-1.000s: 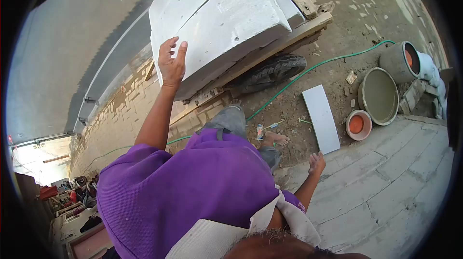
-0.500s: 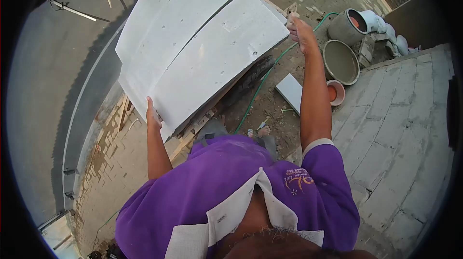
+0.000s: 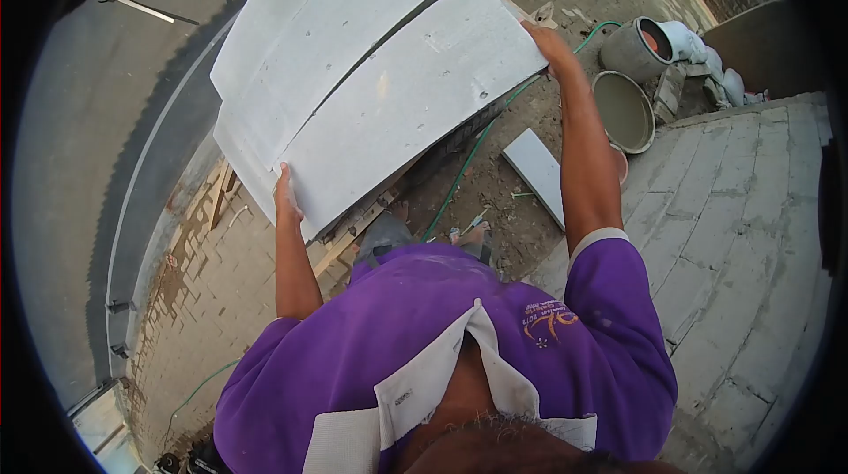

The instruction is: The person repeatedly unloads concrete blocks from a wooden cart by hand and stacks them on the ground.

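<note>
A long pale lightweight concrete block [image 3: 415, 107] lies nearest my body on a raised stack. My left hand [image 3: 287, 198] grips its left end, thumb on the top face and the other fingers mostly hidden. At the far right corner, my right hand [image 3: 549, 48] is closed around the block's other end, with its fingertips out of sight. Behind it lies a second pale block [image 3: 340, 19], and a dark wedge-shaped gap between the two is wider toward the right.
A green hose [image 3: 464, 169] runs over the dirt right of the stack. Beyond my right arm are a round tub of grey liquid [image 3: 623, 112], a grey bucket [image 3: 629, 50] and a block wall [image 3: 733, 227]. A smaller white slab [image 3: 534, 174] lies on the ground.
The near block has shifted slightly to the right, and the gap behind it has widened. My right hand's fingers have wrapped around the block's end. My left hand has moved slightly up and right.
</note>
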Tool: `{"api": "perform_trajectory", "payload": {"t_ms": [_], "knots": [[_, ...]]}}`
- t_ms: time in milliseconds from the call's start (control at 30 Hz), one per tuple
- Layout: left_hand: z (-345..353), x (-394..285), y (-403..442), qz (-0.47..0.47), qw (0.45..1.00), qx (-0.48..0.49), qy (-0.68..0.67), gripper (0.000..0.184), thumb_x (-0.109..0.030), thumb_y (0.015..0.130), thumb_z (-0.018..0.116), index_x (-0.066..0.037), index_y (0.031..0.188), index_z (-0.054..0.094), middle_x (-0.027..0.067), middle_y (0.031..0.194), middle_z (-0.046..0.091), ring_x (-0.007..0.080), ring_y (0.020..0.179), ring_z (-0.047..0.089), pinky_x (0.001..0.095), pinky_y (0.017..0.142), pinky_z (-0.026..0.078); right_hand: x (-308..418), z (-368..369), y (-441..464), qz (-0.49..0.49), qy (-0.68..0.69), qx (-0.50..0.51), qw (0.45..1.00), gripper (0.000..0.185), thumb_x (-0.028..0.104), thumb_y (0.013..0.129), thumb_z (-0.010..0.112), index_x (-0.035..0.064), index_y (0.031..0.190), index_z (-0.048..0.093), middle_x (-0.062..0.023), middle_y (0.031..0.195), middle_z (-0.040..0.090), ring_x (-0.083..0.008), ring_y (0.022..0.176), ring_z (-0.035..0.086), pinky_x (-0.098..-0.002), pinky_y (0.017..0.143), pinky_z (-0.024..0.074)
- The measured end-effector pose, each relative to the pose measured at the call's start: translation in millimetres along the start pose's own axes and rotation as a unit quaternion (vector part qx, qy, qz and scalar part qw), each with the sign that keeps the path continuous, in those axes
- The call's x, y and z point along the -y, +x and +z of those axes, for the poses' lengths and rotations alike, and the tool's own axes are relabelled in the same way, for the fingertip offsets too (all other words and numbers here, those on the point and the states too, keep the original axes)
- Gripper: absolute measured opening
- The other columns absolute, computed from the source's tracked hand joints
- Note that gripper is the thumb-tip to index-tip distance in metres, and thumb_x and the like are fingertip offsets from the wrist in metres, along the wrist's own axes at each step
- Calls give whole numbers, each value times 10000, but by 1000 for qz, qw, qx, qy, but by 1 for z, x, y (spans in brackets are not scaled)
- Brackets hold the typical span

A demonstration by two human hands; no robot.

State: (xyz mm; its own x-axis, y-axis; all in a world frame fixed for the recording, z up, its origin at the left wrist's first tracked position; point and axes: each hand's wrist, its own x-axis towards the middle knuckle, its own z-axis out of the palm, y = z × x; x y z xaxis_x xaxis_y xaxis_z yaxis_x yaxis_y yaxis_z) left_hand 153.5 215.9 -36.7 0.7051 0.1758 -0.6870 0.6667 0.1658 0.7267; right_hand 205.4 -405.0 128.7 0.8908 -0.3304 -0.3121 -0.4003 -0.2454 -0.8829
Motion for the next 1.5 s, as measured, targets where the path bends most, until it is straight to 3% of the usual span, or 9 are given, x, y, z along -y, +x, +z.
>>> {"api": "perform_trajectory", "payload": {"t_ms": [133, 267, 467, 833, 967, 1167, 1267, 1333, 1500], "knots": [[-9, 2, -18, -12, 1000, -1, 23, 976, -676, 816, 617, 4, 1462, 349, 210, 1508, 346, 365, 1372, 356, 512, 1126, 242, -18, 5, -75, 62, -35, -28, 997, 838, 697, 855, 509, -52, 1208, 638, -245, 1223, 624, -321, 1145, 573, -412, 983, 404], [-13, 7, -39, -11, 1000, 27, 7, 827, -601, 884, 592, 14, 1409, 418, 188, 1421, 462, 328, 1310, 436, 447, 1097, 321, -50, 4, -171, 169, 62, 17, 984, 759, 652, 902, 508, -12, 1252, 621, -152, 1198, 640, -223, 1072, 606, -321, 906, 459], [6, 8, -79, 54, 995, 53, 70, 690, -516, 956, 536, 25, 1375, 449, 146, 1380, 501, 277, 1246, 489, 385, 1053, 376, -170, 3, -283, 265, 199, -113, 937, 737, 637, 914, 493, -14, 1231, 629, -160, 1151, 653, -224, 1046, 611, -337, 895, 472], [150, 59, -167, 76, 947, 71, 303, 589, -483, 955, 558, 15, 1267, 517, 110, 1249, 557, 223, 1153, 524, 370, 1015, 399, -366, -72, -482, 291, 370, -286, 834, 643, 555, 985, 410, 4, 1248, 612, -110, 1100, 660, -186, 999, 605, -319, 874, 468], [246, 96, -199, 35, 935, 180, 305, 494, -461, 949, 581, -23, 1175, 552, 84, 1114, 595, 212, 1050, 553, 376, 943, 431, -382, -111, -526, 338, 408, -306, 791, 650, 544, 998, 389, -5, 1300, 560, -108, 1181, 630, -185, 1073, 583, -320, 934, 446], [333, 183, -117, -4, 862, 194, 469, 715, -559, 886, 619, 39, 1267, 525, 148, 1173, 600, 267, 1115, 541, 439, 1009, 389, -423, -141, -544, 347, 451, -385, 727, 758, 605, 966, 416, -27, 1384, 460, -153, 1294, 579, -236, 1162, 570, -331, 1007, 421], [383, 235, -64, 12, 824, 203, 528, 640, -570, 877, 631, 9, 1147, 600, 114, 1066, 635, 223, 1010, 589, 399, 904, 459, -466, -139, -531, 387, 432, -336, 742, 810, 605, 913, 525, -52, 1380, 451, -175, 1280, 581, -254, 1156, 573, -343, 1009, 419], [408, 275, -15, -15, 756, 195, 624, 832, -616, 860, 608, 87, 1297, 524, 198, 1263, 579, 315, 1129, 546, 447, 1004, 382, -498, -129, -513, 425, 405, -294, 754, 829, 566, 851, 635, -63, 1362, 463, -186, 1259, 589, -268, 1146, 578, -349, 998, 426], [458, 388, 92, -47, 705, 181, 684, 800, -603, 872, 597, 76, 1291, 546, 179, 1274, 594, 289, 1148, 557, 410, 994, 403, -604, -99, -456, 476, 424, -315, 703, 812, 531, 817, 687, -53, 1345, 488, -180, 1223, 612, -271, 1117, 593, -353, 975, 441]]}}
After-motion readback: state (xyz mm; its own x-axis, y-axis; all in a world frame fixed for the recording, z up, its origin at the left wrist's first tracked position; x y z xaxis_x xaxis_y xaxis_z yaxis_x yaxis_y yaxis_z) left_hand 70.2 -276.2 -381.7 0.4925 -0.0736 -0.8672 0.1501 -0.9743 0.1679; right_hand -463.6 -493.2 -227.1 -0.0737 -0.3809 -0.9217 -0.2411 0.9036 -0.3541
